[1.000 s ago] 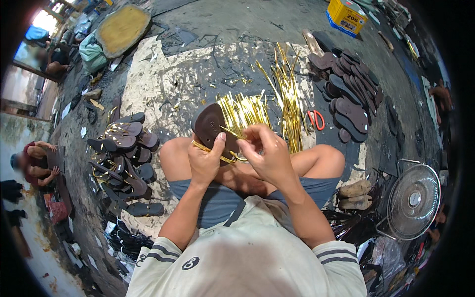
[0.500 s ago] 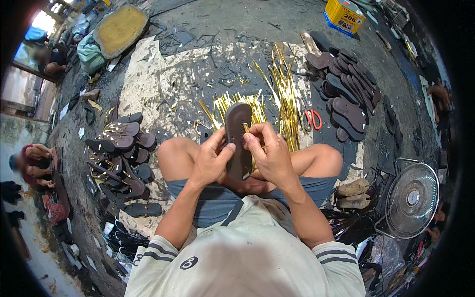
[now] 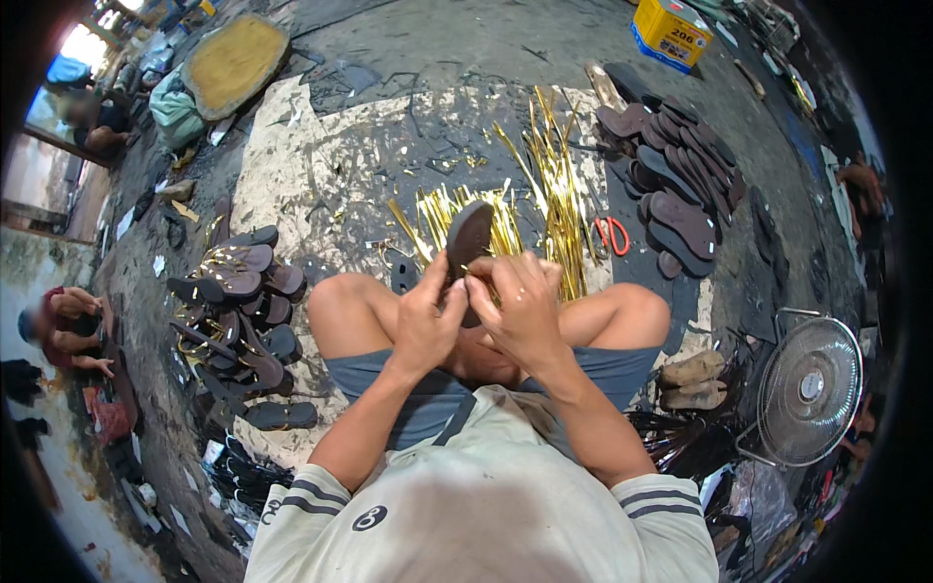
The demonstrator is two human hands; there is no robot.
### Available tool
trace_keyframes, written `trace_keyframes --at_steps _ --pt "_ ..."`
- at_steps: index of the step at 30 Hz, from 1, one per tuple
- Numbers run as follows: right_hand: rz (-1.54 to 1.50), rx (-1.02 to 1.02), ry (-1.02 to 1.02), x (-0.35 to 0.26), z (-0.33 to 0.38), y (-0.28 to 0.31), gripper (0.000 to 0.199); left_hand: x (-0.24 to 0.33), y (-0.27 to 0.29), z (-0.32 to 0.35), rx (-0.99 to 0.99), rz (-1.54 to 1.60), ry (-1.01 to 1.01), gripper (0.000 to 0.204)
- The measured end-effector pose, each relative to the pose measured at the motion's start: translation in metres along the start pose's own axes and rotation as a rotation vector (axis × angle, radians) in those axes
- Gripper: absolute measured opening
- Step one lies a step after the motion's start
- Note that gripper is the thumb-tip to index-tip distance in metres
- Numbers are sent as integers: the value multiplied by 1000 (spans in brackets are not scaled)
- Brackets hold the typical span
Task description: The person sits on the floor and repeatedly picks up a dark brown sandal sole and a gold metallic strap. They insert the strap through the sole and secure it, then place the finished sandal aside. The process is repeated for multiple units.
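Note:
A dark brown sandal sole stands tilted over my lap, its lower part hidden behind my hands. My left hand is closed round its left edge. Against the face of the sole, my right hand is closed in a pinch. Between its fingers is a gold strap, mostly covered now; its end cannot be made out. Just beyond the sole lie many gold strips, some in a long bundle. Red-handled scissors rest to the right of them.
Finished-looking sandals with gold straps are heaped at my left. Brown soles are stacked at my right, with a fan nearer. A yellow and blue tin stands far right. A round board lies far left. Two people sit at the left.
The sole has tilted and shows less of its face. My right hand has moved left and closer against it, covering the gold strap that showed before.

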State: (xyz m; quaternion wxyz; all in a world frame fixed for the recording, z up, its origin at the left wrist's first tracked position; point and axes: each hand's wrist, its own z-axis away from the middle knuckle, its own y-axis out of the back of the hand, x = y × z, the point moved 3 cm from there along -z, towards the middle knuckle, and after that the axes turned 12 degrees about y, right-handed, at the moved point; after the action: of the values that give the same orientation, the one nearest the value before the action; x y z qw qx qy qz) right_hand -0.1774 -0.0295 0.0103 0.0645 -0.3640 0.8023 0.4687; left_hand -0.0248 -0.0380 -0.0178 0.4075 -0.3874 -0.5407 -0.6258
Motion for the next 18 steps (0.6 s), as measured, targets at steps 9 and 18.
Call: trace_keyframes --at_steps 9,18 --pt "-367 115 -368 44 37 -23 41 -15 -15 -9 36 1120 225 37" --pt "-560 192 -262 77 26 -3 15 -25 41 -3 -75 -85 -222 32"
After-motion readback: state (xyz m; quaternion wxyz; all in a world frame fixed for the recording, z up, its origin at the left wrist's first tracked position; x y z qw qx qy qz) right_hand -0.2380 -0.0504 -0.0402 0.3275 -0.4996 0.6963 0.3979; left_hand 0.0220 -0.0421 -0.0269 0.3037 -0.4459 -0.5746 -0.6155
